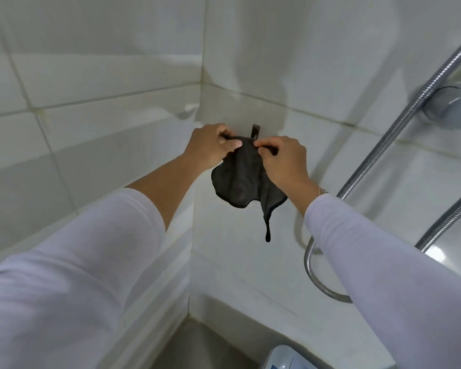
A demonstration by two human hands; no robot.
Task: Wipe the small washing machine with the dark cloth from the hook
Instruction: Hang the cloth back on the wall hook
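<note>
A dark cloth (240,179) hangs in the tiled corner just below a small black hook (255,131) on the right wall. My left hand (210,146) pinches the cloth's top edge from the left. My right hand (282,162) pinches the same edge from the right, close to the hook. Whether the cloth still hangs on the hook is hidden by my fingers. A thin tail of the cloth dangles below. A pale blue corner of the small washing machine (285,359) shows at the bottom edge.
White tiled walls meet in a corner ahead. A metal shower hose (383,145) runs diagonally on the right and loops low behind my right sleeve. A grey round wall fitting (449,105) sits at the far right. Grey floor shows at the bottom middle.
</note>
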